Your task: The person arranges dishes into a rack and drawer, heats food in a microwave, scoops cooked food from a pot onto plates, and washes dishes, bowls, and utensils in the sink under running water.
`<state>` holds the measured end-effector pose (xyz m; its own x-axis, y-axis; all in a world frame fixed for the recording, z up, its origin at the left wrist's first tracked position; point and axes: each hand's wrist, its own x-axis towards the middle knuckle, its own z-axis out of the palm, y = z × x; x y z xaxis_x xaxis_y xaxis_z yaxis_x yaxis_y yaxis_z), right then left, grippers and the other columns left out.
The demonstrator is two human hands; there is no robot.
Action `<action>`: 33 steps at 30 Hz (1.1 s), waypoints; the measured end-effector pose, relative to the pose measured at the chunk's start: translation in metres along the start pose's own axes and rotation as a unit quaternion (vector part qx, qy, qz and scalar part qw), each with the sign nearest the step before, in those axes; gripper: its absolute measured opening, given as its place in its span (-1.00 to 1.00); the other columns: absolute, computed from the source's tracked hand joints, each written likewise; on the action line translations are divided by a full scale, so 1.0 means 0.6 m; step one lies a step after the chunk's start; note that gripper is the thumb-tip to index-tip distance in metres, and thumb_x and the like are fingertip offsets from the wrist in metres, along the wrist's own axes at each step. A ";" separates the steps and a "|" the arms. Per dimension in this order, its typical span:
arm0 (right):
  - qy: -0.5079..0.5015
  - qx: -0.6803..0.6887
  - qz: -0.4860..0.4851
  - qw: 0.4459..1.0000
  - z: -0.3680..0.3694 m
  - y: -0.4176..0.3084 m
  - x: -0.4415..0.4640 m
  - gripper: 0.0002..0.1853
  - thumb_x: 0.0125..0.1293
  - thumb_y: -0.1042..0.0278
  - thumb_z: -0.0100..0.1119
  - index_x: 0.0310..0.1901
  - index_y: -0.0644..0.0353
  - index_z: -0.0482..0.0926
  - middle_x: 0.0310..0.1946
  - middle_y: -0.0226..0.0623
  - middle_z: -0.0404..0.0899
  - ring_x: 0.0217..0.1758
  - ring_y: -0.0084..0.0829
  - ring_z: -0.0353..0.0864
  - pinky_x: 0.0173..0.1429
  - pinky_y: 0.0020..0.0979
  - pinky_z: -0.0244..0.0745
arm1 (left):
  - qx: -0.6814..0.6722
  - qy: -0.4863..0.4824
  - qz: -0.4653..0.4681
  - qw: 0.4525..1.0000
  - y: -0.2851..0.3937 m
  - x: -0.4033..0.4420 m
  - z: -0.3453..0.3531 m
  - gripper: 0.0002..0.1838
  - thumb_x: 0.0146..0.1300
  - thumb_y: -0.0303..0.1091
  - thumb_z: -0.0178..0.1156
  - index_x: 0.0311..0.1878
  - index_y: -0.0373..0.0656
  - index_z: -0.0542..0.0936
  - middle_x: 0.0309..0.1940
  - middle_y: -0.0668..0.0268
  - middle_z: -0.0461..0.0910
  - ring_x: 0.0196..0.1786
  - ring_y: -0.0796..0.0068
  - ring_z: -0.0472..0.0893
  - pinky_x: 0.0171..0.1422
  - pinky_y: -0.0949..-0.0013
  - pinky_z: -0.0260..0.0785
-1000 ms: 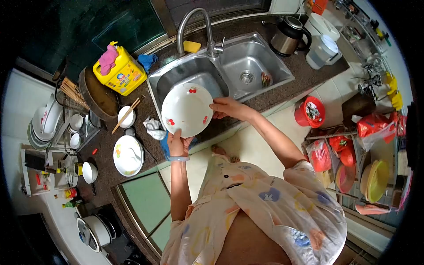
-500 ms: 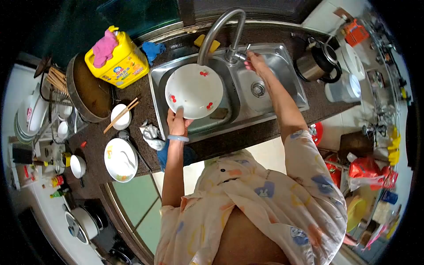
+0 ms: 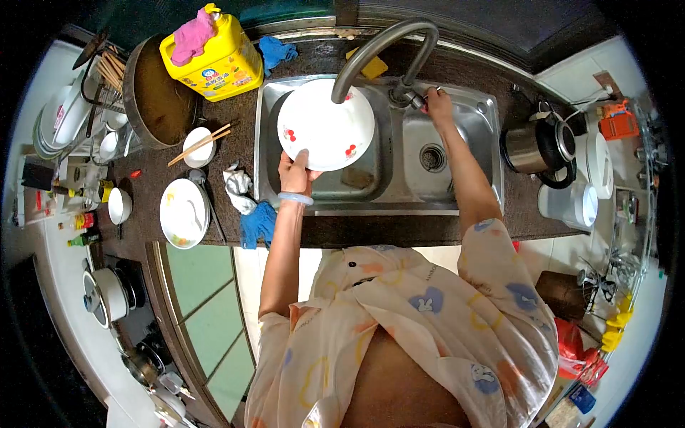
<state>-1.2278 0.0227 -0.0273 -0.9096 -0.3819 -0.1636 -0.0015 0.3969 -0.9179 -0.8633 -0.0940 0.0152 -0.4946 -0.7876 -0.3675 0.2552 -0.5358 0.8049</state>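
My left hand [image 3: 296, 173] grips the near rim of a white plate [image 3: 325, 132] with red cherry prints, thumb on its upper face. The plate is held over the left basin of the steel sink [image 3: 267, 182]. The spout of the curved faucet [image 3: 365, 53] hangs over the plate's far part; whether water runs I cannot make out. At the faucet's base, my right hand [image 3: 437, 105] is closed around the faucet handle, which its fingers mostly hide. A brown, flat thing [image 3: 359, 178] lies in the left basin below the plate.
Left of the sink are a yellow jug [image 3: 217, 64], a large wok [image 3: 160, 100], a small bowl with chopsticks [image 3: 198, 148], a plate with a spoon [image 3: 184, 214] and cloths [image 3: 257, 225]. A steel kettle [image 3: 535, 146] and a clear container [image 3: 569, 205] stand at the right.
The camera view has shifted and turned slightly. The plate stays in my left hand under the spout, and my right hand remains at the faucet handle.
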 end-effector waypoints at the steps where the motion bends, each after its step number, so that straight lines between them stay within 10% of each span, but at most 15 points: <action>1: 0.017 -0.014 -0.028 0.999 0.000 -0.004 -0.006 -0.70 0.29 0.21 -0.02 -0.43 0.28 0.51 -0.62 -0.29 0.48 -0.63 -0.44 0.50 -0.51 -0.35 0.42 | -0.012 0.007 0.008 1.000 -0.006 0.002 0.006 -0.66 0.30 -0.55 -0.02 0.15 -0.30 0.34 -0.03 0.05 0.55 -0.17 0.29 0.66 -0.35 0.36 0.67; 10: 0.049 -0.138 -0.112 0.983 0.000 0.034 0.020 -0.65 0.30 0.18 -0.04 -0.42 0.36 0.48 -0.61 -0.12 0.52 -0.65 -0.29 0.57 -0.48 -0.26 0.51 | -0.041 0.035 -0.009 0.998 -0.016 -0.002 0.060 -0.70 0.33 -0.55 -0.04 0.12 -0.30 0.36 -0.08 0.08 0.57 -0.29 0.37 0.65 -0.52 0.43 0.54; 14: 0.007 0.029 -0.025 0.999 0.002 0.018 0.001 -0.64 0.30 0.17 -0.06 -0.39 0.38 0.47 -0.56 -0.05 0.53 -0.61 -0.23 0.60 -0.45 -0.21 0.53 | -0.049 0.025 -0.007 0.998 -0.019 0.001 0.071 -0.70 0.33 -0.56 -0.05 0.13 -0.29 0.35 -0.09 0.10 0.57 -0.26 0.36 0.64 -0.41 0.39 0.54; 23: 0.059 -0.157 -0.101 0.981 0.011 0.082 0.042 -0.63 0.31 0.16 -0.05 -0.42 0.38 0.41 -0.55 -0.03 0.47 -0.49 -0.14 0.56 -0.37 -0.13 0.44 | -0.075 0.010 -0.034 0.997 -0.048 0.030 0.077 -0.62 0.31 -0.52 0.00 0.20 -0.27 0.32 0.00 0.02 0.54 -0.08 0.17 0.65 -0.26 0.27 0.68; 26: 0.083 -0.151 -0.167 0.971 0.018 0.122 0.064 -0.66 0.30 0.19 0.01 -0.43 0.36 0.46 -0.61 -0.22 0.52 -0.58 -0.45 0.52 -0.43 -0.36 0.44 | -0.104 0.005 -0.068 0.992 -0.049 0.031 0.082 -0.65 0.31 -0.55 -0.04 0.16 -0.35 0.32 0.01 -0.02 0.52 -0.05 0.11 0.63 -0.18 0.14 0.66; 33: 0.035 0.161 -0.042 0.985 0.030 0.015 -0.098 -0.82 0.36 0.35 0.00 -0.34 0.29 0.42 -0.53 -0.36 0.44 -0.50 -0.50 0.44 -0.39 -0.42 0.41 | -0.038 0.061 -0.182 0.981 -0.040 0.014 0.026 -0.56 0.25 -0.60 -0.05 0.22 -0.42 0.25 0.06 -0.09 0.48 -0.05 0.03 0.63 -0.16 0.14 0.69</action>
<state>-1.1669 0.0336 -0.0326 -0.9385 -0.3388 -0.0662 0.0426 0.0767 -0.9961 -0.8862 -0.0829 0.0001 -0.4632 -0.5681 -0.6802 0.1430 -0.8053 0.5753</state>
